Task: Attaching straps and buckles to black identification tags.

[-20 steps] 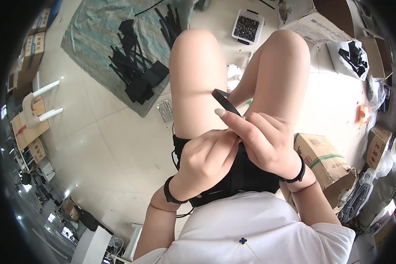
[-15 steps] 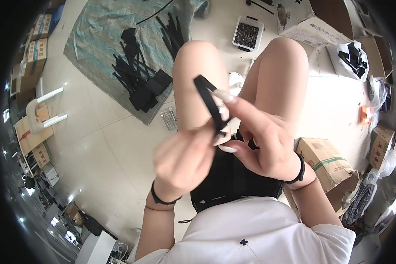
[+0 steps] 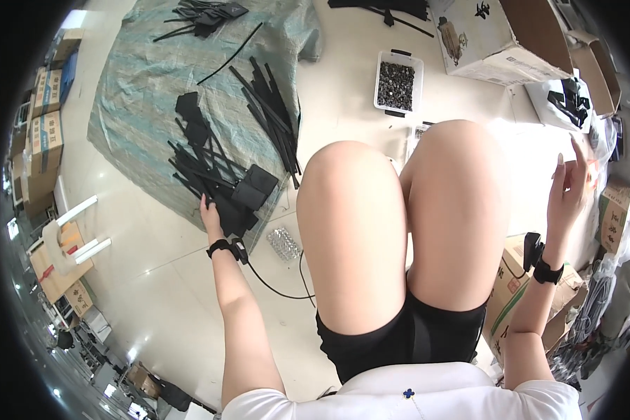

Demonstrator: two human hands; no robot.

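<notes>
My left hand (image 3: pixel 211 218) reaches down to a pile of black strap pieces with flat square panels (image 3: pixel 220 185) on the floor sheet. Its fingers close at the near edge of one black strap piece, partly hidden among the dark parts. Out to the right, my right hand (image 3: pixel 568 190) is raised with thumb and index finger apart and nothing visible between them. Both wrists wear black bands with a small black device; a thin cable (image 3: pixel 280 292) runs from the left one.
The pile lies on a grey-green woven sheet (image 3: pixel 129 119), beside loose black strips (image 3: pixel 269 105). A clear bin of small dark parts (image 3: pixel 397 84) stands ahead of my knees. A blister tray (image 3: pixel 284 245) lies near the sheet. Cardboard boxes (image 3: pixel 532 290) and a white bag (image 3: pixel 549 105) stand right.
My hands have parted from in front of my lap, where they held a looped black strap. The left went to the pile, the right out to the side. The view has shifted.
</notes>
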